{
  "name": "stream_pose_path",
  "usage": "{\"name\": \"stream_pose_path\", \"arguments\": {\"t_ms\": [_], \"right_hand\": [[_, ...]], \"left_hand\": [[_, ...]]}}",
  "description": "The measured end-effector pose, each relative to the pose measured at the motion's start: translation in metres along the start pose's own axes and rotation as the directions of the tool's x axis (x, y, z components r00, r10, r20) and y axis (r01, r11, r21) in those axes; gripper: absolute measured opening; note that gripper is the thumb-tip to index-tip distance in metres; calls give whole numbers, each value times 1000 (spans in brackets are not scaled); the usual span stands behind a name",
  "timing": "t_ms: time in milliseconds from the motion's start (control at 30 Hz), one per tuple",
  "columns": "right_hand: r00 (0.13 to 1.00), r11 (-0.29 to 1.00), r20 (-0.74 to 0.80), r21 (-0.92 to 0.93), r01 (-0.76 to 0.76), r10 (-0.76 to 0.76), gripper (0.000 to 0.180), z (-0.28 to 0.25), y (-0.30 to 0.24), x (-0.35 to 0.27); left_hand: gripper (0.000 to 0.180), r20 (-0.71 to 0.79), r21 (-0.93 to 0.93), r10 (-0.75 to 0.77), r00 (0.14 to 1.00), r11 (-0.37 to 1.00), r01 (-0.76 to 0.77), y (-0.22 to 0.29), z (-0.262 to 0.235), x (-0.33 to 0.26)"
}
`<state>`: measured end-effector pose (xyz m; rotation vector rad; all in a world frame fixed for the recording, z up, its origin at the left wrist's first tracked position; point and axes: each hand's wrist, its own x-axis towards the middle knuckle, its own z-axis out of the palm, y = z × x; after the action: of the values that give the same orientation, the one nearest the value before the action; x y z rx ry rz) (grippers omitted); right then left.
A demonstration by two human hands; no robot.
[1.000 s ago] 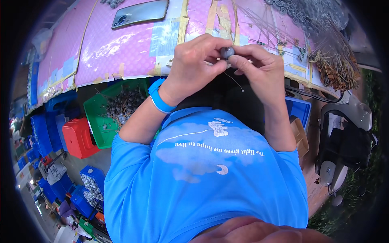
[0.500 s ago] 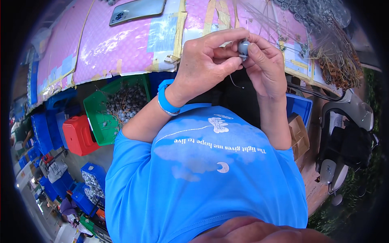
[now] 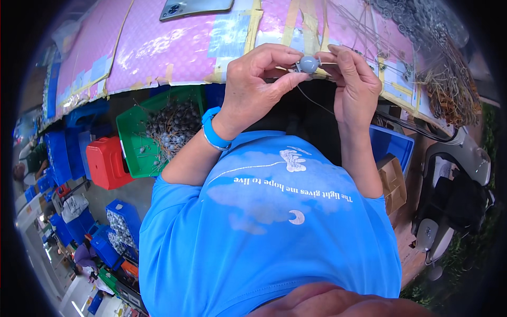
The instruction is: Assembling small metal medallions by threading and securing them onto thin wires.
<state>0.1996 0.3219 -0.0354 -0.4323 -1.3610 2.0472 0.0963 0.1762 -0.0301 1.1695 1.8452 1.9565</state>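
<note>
A glossy grey-blue ball [image 3: 309, 64] with small fittings at its ends is pinched between the thumb and fingers of my left hand [image 3: 252, 79], just above the table's near edge. Close to its right end, my right hand [image 3: 355, 79] has its fingers curled and its thumb near the forefinger; what they grip, if anything, is too small to make out. A thin wire [image 3: 316, 101] hangs below the ball, between my hands. On the pink-covered table [image 3: 153, 47] beyond them lie thin stems [image 3: 364, 31].
A phone [image 3: 195, 7] lies at the far left. Below the table edge are a green crate [image 3: 132, 129] of similar balls on stems, a red stool [image 3: 105, 164], a blue bin [image 3: 393, 142] and a cardboard box [image 3: 392, 187]. Grey coils and dried stems [image 3: 449, 90] crowd the right end.
The ball has moved slightly left and tipped onto its side in my left hand. My right thumb has come off it, and that hand has shifted right. The view has shifted slightly.
</note>
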Motion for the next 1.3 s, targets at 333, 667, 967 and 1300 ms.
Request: {"name": "stream_pose_path", "arguments": {"t_ms": [333,667,967,1300], "right_hand": [[988,968,136,-229,104,-74,28,17,6,-6],[953,883,291,-466,62,87,21,7,5,-15],[980,254,-2,-966,50,-200,23,-60,-36,16],[995,355,-53,-935,-19,-87,20,-74,-48,34]], "left_hand": [[21,47,49,-196,980,980,193,22,-23,-20],[23,-113,362,-435,894,820,444,47,-106,-59],[42,-256,831,-385,887,382,405,31,-231,-119],[31,23,672,-11,1000,740,-7,-22,-116,90]]}}
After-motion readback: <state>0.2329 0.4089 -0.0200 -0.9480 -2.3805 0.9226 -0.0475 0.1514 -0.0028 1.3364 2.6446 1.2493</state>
